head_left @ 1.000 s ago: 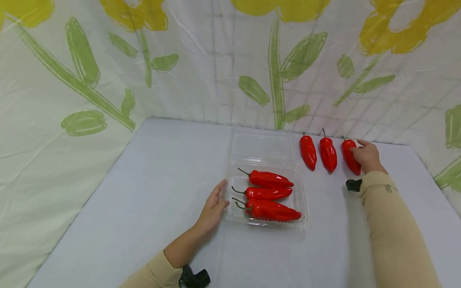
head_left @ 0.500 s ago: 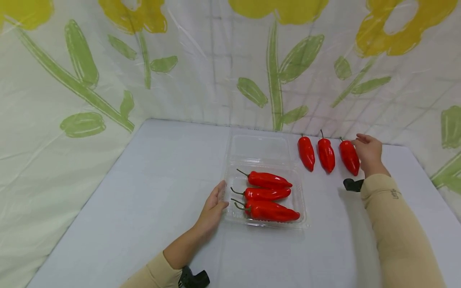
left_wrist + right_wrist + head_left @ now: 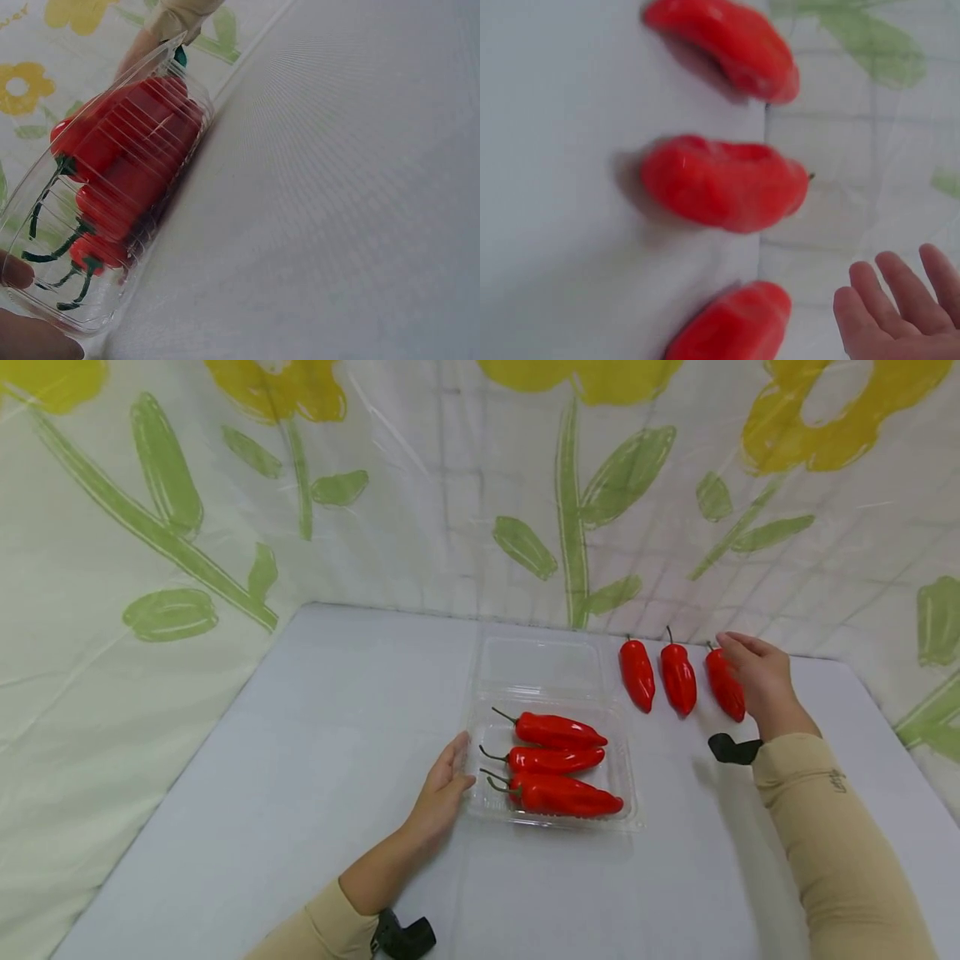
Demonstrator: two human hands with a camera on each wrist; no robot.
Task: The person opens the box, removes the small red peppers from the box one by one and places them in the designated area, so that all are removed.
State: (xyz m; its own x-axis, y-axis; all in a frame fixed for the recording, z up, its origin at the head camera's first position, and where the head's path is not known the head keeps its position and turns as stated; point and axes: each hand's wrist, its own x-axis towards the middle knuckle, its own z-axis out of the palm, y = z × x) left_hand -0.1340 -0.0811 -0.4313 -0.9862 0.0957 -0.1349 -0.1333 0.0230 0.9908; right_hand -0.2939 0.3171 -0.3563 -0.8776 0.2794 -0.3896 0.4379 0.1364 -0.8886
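Several red peppers (image 3: 558, 759) with green stems lie crosswise in a clear plastic clamshell container (image 3: 628, 822), its lid (image 3: 540, 662) folded open toward the back. My left hand (image 3: 437, 793) rests against the container's left side with fingers fairly straight; in the left wrist view its fingertips (image 3: 37, 341) show beside the clear wall. At the back right, three more red peppers lie in a row: a left one (image 3: 637, 677), a middle one (image 3: 678, 681) and a right one (image 3: 725, 693). My right hand (image 3: 761, 677) is raised over the right pepper, fingers extended, holding nothing.
The white table (image 3: 337, 727) meets a pale curtain (image 3: 420, 510) printed with yellow flowers, just behind the row of peppers. Black wrist cameras sit on both wrists, the right one (image 3: 733, 749) hanging over the table.
My right hand has lifted off the right pepper and shifted slightly left above it, now partly covering it. The left hand and the container stay in place.
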